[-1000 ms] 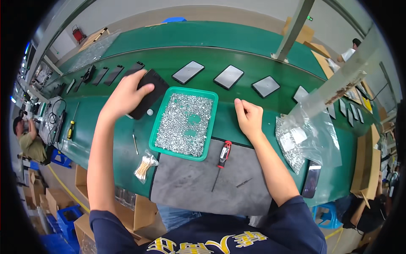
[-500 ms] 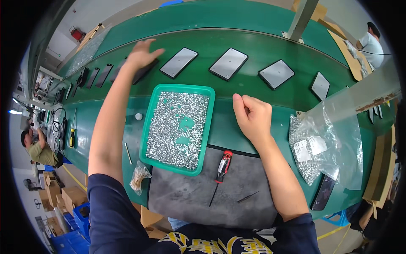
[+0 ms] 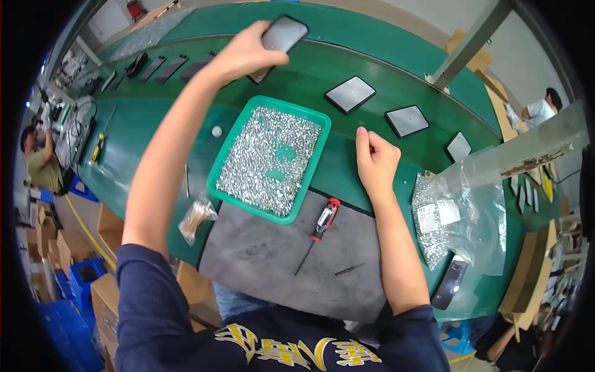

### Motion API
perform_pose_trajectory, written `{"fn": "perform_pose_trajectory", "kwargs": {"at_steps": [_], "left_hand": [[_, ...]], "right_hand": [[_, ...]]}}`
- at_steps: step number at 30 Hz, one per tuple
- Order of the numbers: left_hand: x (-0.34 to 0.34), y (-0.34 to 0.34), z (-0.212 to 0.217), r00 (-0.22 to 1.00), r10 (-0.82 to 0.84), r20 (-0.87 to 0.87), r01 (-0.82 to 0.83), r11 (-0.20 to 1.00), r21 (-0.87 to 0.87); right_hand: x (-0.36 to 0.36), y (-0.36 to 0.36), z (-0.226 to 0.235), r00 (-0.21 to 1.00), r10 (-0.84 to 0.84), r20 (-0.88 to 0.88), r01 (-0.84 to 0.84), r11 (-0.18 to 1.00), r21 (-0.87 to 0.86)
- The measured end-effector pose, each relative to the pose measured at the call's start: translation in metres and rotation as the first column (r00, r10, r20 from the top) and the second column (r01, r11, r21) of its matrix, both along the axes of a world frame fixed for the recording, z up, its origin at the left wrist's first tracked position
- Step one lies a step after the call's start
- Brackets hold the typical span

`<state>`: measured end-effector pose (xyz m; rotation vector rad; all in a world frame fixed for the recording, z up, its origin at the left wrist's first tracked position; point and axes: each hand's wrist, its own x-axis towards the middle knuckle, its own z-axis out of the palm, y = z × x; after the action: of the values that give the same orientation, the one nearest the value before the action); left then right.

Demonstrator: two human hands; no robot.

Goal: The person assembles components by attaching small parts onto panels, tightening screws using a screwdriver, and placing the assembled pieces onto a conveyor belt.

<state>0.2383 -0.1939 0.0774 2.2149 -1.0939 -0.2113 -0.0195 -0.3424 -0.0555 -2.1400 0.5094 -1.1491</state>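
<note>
At the far side of the bench my left hand (image 3: 248, 54) grips a flat rectangular case (image 3: 286, 33), grey-faced with a black rim, between thumb and fingers. The case is raised and tilted. Under that hand, part of another dark-edged piece (image 3: 260, 75) shows; the rest is covered. My right hand (image 3: 377, 160) is curled into a fist, thumb uppermost, above the bench to the right of a green tray (image 3: 317, 162). Whether anything is inside the fist is hidden. Small silvery metal parts (image 3: 263, 155) fill most of the tray.
Similar cases (image 3: 350, 94) lie to the right, dark pieces (image 3: 172, 68) to the left. On a grey mat (image 3: 248, 254) rest a red-black screwdriver (image 3: 326, 219) and tweezers (image 3: 350, 270). A bag of metal parts (image 3: 431, 223) and a phone (image 3: 450, 282) are at right; a metal post (image 3: 477, 43) stands beyond.
My left hand, open and empty before over the dark pieces, has moved right and farther away and now holds a case. My right fist stays closed. The whole view has shifted and turned slightly.
</note>
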Motion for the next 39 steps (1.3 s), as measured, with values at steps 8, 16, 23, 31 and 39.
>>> {"fn": "perform_pose_trajectory", "kwargs": {"at_steps": [8, 16, 23, 31, 39], "left_hand": [[-0.19, 0.168, -0.048, 0.468, -0.482, -0.741, -0.326, 0.685, -0.651], [-0.262, 0.209, -0.098, 0.334, -0.301, -0.893, -0.218, 0.897, -0.384], [-0.258, 0.207, -0.116, 0.429, -0.238, -0.872, -0.312, 0.866, -0.39], [-0.262, 0.198, -0.113, 0.912, 0.181, -0.367, -0.399, 0.59, -0.702], [-0.261, 0.258, -0.086, 0.924, 0.286, -0.254, -0.377, 0.793, -0.478]], "right_hand": [[-0.004, -0.011, -0.003, 0.992, -0.01, -0.129, 0.013, 1.0, 0.023], [-0.011, -0.01, 0.002, 0.97, 0.044, -0.241, -0.019, 0.995, 0.102], [-0.007, 0.027, 0.019, 0.982, 0.087, -0.166, -0.087, 0.996, 0.012], [0.007, 0.073, 0.025, 0.876, 0.313, -0.367, -0.443, 0.824, -0.353], [-0.004, 0.073, 0.005, 0.863, 0.191, -0.468, -0.383, 0.851, -0.358]]}}
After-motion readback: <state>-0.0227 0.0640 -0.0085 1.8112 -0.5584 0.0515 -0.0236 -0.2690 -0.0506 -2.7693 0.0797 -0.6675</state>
